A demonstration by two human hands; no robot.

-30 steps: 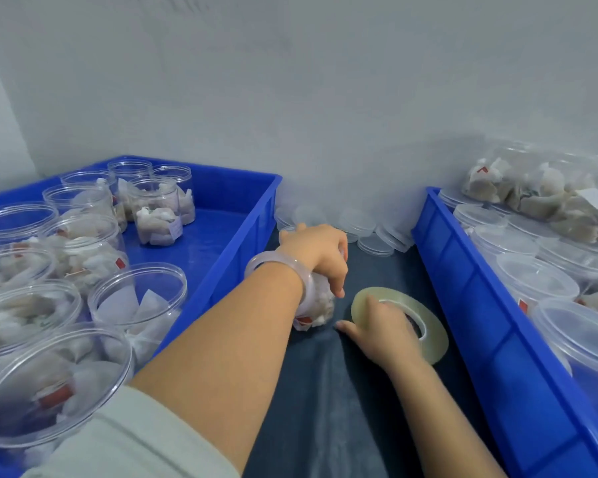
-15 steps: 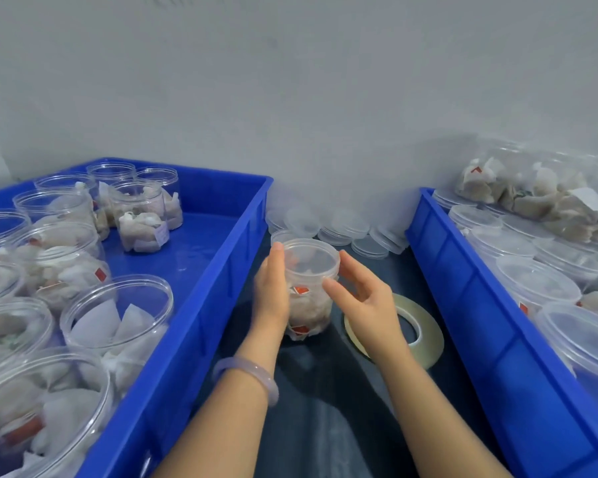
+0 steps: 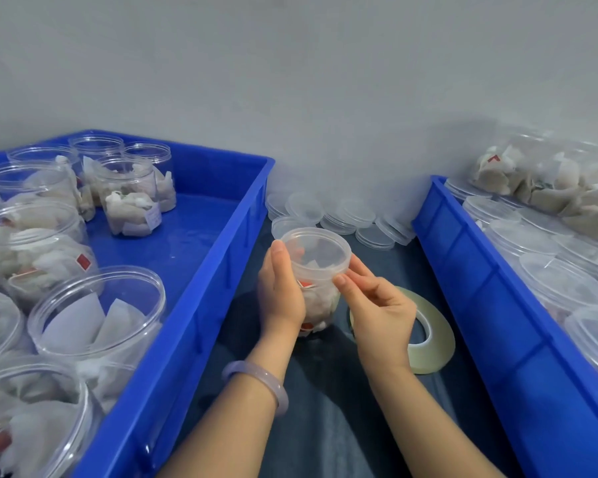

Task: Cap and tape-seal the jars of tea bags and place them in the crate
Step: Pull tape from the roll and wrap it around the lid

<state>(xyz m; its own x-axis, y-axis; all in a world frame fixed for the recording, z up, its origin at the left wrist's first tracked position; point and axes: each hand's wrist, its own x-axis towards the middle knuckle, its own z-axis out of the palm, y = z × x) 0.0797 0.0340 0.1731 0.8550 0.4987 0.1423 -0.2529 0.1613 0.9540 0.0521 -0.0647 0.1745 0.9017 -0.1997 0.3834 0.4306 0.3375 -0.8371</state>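
A clear jar of tea bags (image 3: 316,270) with a translucent cap on top stands on the dark cloth between two blue crates. My left hand (image 3: 279,291) holds the jar's left side, fingers upright against it. My right hand (image 3: 377,305) pinches at the cap's rim on the right with thumb and forefinger. A roll of clear tape (image 3: 432,339) lies flat on the cloth just right of the jar, partly hidden behind my right hand.
The left blue crate (image 3: 201,305) holds several uncapped jars of tea bags (image 3: 132,198). The right blue crate (image 3: 480,305) holds several capped jars (image 3: 563,284). Loose clear caps (image 3: 342,219) lie by the wall behind the jar.
A second ago my left hand covered the jar's top and my right hand lay on the tape roll. Both hands then moved to the jar's sides; my right fingers now pinch the cap rim.
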